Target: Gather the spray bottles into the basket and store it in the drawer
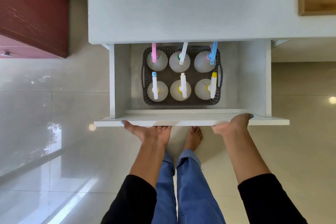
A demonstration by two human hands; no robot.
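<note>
Six translucent white plastic spray bottles [180, 75] are held upright in the dark grey perforated plastic basket [181, 101], set inside the open white drawer [120, 82]. Drawer front gripped by left hand [148, 131] and right hand [231, 125]; fingers curled round its edge.

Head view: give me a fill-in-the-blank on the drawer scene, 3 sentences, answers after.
1. The basket holds ____ spray bottles.
2. The basket sits inside the open ____.
3. The left hand and the right hand both hold the drawer's ____ panel.

Answers: six; drawer; front
</note>
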